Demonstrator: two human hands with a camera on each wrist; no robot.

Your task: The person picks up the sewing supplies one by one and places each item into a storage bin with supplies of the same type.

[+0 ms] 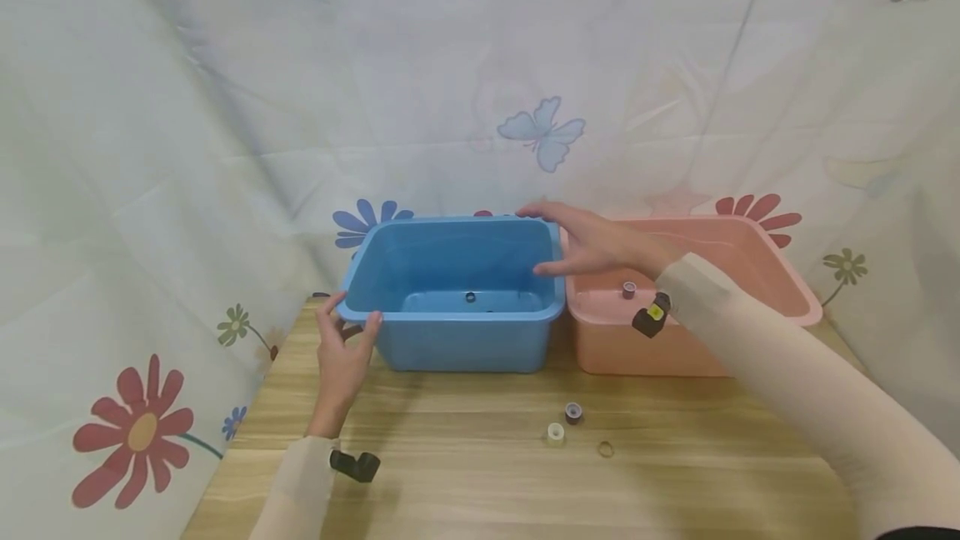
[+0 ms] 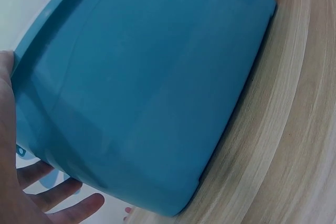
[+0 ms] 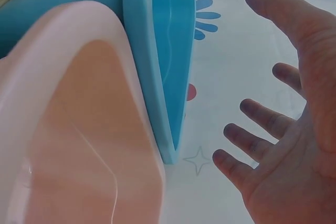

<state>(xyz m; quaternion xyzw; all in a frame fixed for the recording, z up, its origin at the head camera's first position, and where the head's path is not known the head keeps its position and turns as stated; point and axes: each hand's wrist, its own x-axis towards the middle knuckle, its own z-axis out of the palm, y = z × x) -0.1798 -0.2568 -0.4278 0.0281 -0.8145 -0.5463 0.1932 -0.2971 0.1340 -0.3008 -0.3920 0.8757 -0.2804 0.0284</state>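
A blue plastic basin (image 1: 461,344) stands on the wooden table, with a small dark ring (image 1: 470,297) on its floor. My left hand (image 1: 343,361) grips the basin's front left corner, thumb at the front rim and fingers around the left side. In the left wrist view, the fingertips (image 2: 86,206) show against the basin's side wall. My right hand (image 1: 592,242) is spread above the basin's right rim near the back corner. The right wrist view shows its fingers (image 3: 257,142) apart and nothing in the palm.
A pink basin (image 1: 806,304) stands right beside the blue one, with a small purplish cap (image 1: 628,290) inside. On the table in front lie a purplish cap (image 1: 573,413), a white cap (image 1: 555,434) and a thin ring (image 1: 606,448). A patterned curtain (image 1: 450,65) hangs behind.
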